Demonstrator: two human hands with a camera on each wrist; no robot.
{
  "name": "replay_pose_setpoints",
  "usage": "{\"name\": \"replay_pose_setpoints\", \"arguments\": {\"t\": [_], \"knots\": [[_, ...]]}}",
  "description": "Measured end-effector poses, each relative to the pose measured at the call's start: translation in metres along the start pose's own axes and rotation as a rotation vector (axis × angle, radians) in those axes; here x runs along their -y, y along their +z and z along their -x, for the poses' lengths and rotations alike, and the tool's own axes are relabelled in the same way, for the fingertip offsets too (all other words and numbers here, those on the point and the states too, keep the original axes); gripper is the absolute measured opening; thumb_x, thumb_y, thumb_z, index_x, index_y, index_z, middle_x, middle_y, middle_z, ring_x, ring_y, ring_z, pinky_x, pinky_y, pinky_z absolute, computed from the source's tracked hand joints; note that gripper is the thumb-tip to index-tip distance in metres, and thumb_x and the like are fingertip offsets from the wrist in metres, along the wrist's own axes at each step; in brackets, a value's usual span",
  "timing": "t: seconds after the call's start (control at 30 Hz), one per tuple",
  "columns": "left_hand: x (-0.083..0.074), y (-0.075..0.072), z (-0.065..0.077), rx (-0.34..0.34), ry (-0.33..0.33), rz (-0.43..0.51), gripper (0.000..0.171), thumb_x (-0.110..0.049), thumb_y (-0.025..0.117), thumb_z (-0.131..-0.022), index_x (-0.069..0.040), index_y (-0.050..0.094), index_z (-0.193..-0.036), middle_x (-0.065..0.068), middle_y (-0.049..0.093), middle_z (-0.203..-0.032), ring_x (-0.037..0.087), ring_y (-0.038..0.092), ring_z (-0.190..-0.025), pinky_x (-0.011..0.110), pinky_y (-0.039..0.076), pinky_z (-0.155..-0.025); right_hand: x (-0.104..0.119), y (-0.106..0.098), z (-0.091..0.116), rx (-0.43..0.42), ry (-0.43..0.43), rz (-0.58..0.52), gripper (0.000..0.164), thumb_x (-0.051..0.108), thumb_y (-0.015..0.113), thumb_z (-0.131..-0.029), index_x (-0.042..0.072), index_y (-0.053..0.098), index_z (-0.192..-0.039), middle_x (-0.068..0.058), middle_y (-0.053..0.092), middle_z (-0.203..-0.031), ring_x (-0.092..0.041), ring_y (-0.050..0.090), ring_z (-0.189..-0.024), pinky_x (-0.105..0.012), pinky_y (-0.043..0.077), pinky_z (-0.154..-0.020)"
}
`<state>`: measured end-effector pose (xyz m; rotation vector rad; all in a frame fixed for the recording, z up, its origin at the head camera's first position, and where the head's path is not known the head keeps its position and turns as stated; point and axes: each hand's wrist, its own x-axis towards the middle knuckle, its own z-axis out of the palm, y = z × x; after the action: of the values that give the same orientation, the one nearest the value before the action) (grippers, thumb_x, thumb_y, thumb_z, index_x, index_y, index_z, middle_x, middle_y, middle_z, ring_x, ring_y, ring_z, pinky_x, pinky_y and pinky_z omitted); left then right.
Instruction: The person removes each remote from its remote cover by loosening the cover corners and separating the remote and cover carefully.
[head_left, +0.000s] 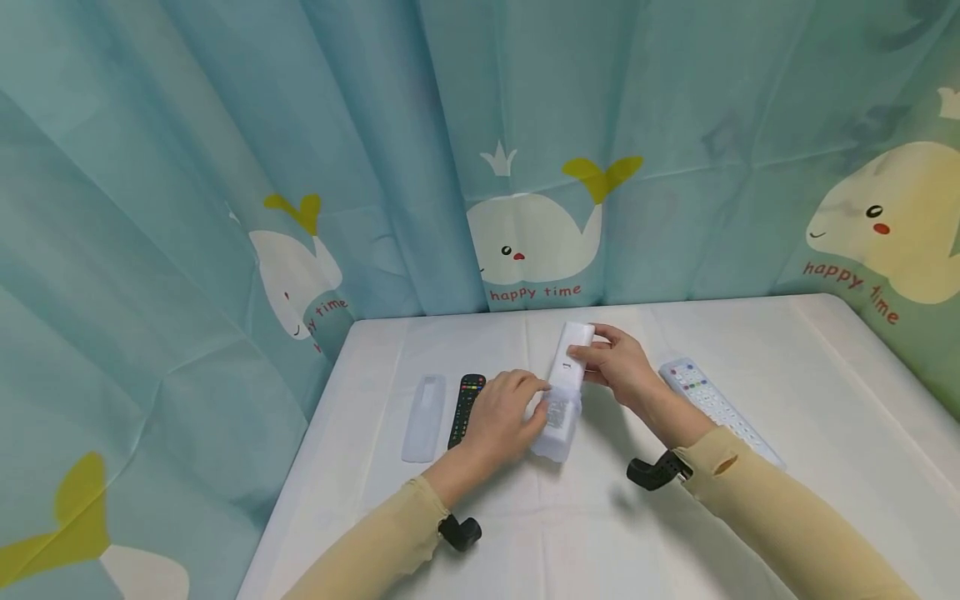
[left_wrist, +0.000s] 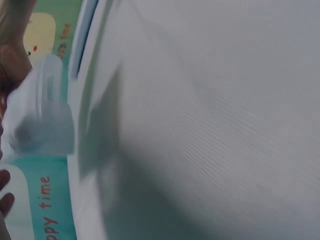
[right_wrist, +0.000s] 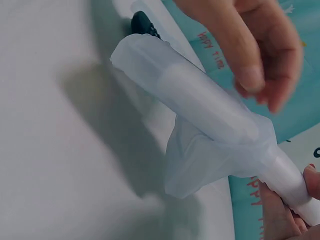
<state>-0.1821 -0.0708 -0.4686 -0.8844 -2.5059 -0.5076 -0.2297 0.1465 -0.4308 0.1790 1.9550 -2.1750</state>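
Note:
In the head view my right hand (head_left: 621, 367) grips the far end of a white remote control (head_left: 572, 348), thumb on one face and fingers behind. A translucent soft sleeve (head_left: 557, 440) covers the remote's near part and extends past its end. The right wrist view shows the sleeve (right_wrist: 192, 162) bunched around the remote's middle, with a loose flap hanging down. My left hand (head_left: 502, 415) hovers beside the sleeve, fingers loosely bent. Seen from the right wrist, a gap lies between that left hand (right_wrist: 260, 50) and the sleeve, and nothing is in its fingers.
On the white table (head_left: 495, 533), a black remote control (head_left: 463, 412) lies left of the left hand. Farther left is a flat translucent sleeve (head_left: 424, 421). A white remote with coloured buttons (head_left: 722, 410) lies to the right. A whale-print curtain (head_left: 375, 167) hangs behind the table.

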Motion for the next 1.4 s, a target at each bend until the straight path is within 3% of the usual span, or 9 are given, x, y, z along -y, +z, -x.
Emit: {"name": "replay_pose_setpoints", "arguments": {"t": [0.2, 0.5, 0.6, 0.77, 0.97, 1.1, 1.2, 1.3, 1.4], "knots": [[-0.009, 0.003, -0.013, 0.006, 0.203, -0.045, 0.014, -0.025, 0.071, -0.097, -0.025, 0.079, -0.109, -0.002, 0.064, -0.109, 0.017, 0.060, -0.099, 0.033, 0.051, -0.085, -0.005, 0.006, 0.001, 0.031, -0.008, 0.012, 0.066, 0.006, 0.069, -0.098, -0.005, 0.034, -0.153, -0.021, 0.062, -0.123, -0.013, 0.071, -0.083, -0.029, 0.060, -0.074], [-0.012, 0.001, -0.023, 0.098, 0.380, -0.227, 0.013, -0.022, 0.074, -0.096, -0.031, 0.080, -0.102, -0.007, 0.062, -0.102, 0.013, 0.055, -0.094, 0.027, 0.048, -0.079, -0.011, 0.008, 0.000, 0.031, 0.037, 0.075, 0.069, 0.007, 0.069, -0.097, 0.000, 0.033, -0.155, -0.029, 0.054, -0.138, -0.015, 0.071, -0.087, -0.032, 0.060, -0.077], [-0.011, 0.001, -0.024, 0.092, 0.442, -0.266, 0.014, -0.018, 0.073, -0.094, -0.029, 0.078, -0.100, -0.006, 0.060, -0.100, 0.013, 0.054, -0.092, 0.026, 0.046, -0.076, -0.012, 0.009, 0.000, 0.034, 0.042, 0.084, 0.069, 0.008, 0.070, -0.097, 0.000, 0.033, -0.155, -0.028, 0.055, -0.137, -0.015, 0.071, -0.087, -0.030, 0.060, -0.075], [-0.013, 0.006, -0.023, 0.055, 0.440, -0.221, 0.007, -0.019, 0.072, -0.095, -0.024, 0.076, -0.097, -0.006, 0.060, -0.098, 0.013, 0.055, -0.091, 0.026, 0.046, -0.074, -0.010, 0.010, -0.001, 0.040, 0.032, 0.082, 0.069, 0.008, 0.071, -0.097, -0.001, 0.034, -0.155, -0.027, 0.056, -0.136, -0.020, 0.072, -0.092, -0.029, 0.060, -0.075], [-0.020, 0.009, -0.014, 0.094, 0.444, -0.174, 0.009, -0.026, 0.067, -0.101, -0.023, 0.076, -0.100, -0.007, 0.061, -0.099, 0.013, 0.055, -0.092, 0.026, 0.045, -0.074, -0.004, 0.008, 0.000, 0.032, 0.008, 0.097, 0.071, 0.007, 0.069, -0.097, -0.002, 0.031, -0.156, -0.028, 0.055, -0.137, -0.015, 0.070, -0.087, -0.030, 0.060, -0.075], [-0.023, 0.009, -0.011, 0.094, 0.382, -0.147, 0.009, -0.027, 0.068, -0.100, -0.025, 0.077, -0.101, -0.008, 0.062, -0.100, 0.012, 0.054, -0.092, 0.026, 0.044, -0.074, -0.003, 0.006, 0.000, 0.048, 0.014, 0.093, 0.071, 0.007, 0.069, -0.098, -0.002, 0.030, -0.157, -0.029, 0.055, -0.138, -0.014, 0.071, -0.086, -0.030, 0.060, -0.076], [-0.022, 0.007, -0.009, 0.084, 0.299, -0.108, 0.010, -0.027, 0.069, -0.100, -0.026, 0.076, -0.106, -0.008, 0.063, -0.104, 0.012, 0.056, -0.094, 0.026, 0.046, -0.078, -0.002, 0.004, 0.001, 0.052, -0.004, 0.091, 0.070, 0.007, 0.068, -0.098, -0.002, 0.031, -0.156, -0.028, 0.056, -0.136, -0.014, 0.071, -0.086, -0.030, 0.060, -0.076], [-0.019, 0.005, -0.008, 0.080, 0.154, -0.030, 0.015, -0.029, 0.070, -0.098, -0.022, 0.072, -0.112, -0.006, 0.064, -0.109, 0.013, 0.057, -0.096, 0.027, 0.048, -0.082, 0.000, 0.001, 0.001, 0.053, -0.011, 0.066, 0.069, 0.007, 0.067, -0.099, -0.002, 0.030, -0.156, -0.027, 0.056, -0.134, -0.013, 0.070, -0.086, -0.030, 0.060, -0.076], [-0.014, -0.001, -0.007, 0.101, -0.064, 0.151, 0.023, -0.029, 0.071, -0.098, -0.016, 0.063, -0.115, -0.001, 0.061, -0.110, 0.013, 0.056, -0.096, 0.027, 0.049, -0.083, 0.004, -0.004, 0.001, 0.043, -0.014, 0.045, 0.070, 0.008, 0.067, -0.099, -0.001, 0.029, -0.157, -0.025, 0.055, -0.134, -0.012, 0.070, -0.087, -0.029, 0.060, -0.078]]}}
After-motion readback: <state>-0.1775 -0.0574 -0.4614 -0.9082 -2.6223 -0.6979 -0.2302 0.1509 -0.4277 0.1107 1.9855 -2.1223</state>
